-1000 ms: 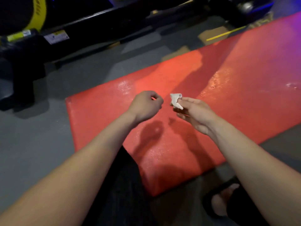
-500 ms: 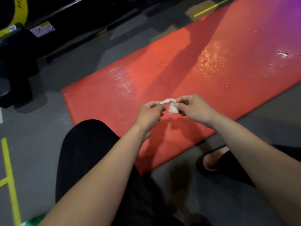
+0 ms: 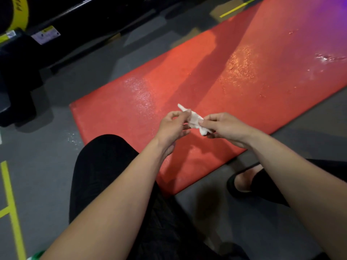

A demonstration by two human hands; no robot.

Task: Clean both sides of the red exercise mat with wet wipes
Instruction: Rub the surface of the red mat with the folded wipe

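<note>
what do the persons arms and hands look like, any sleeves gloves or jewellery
Both forearms are bare up to the frame's edge: no sleeves in view. The left hand and right hand wear no gloves, and no rings, watch or wristband show. Nails look short and plain. No markings are visible on either arm.

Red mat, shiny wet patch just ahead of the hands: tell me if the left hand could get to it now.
Probably yes. The left hand hovers just short of the wet patch on the red mat, nothing between them; it does pinch the wet wipe together with the right hand.
</note>
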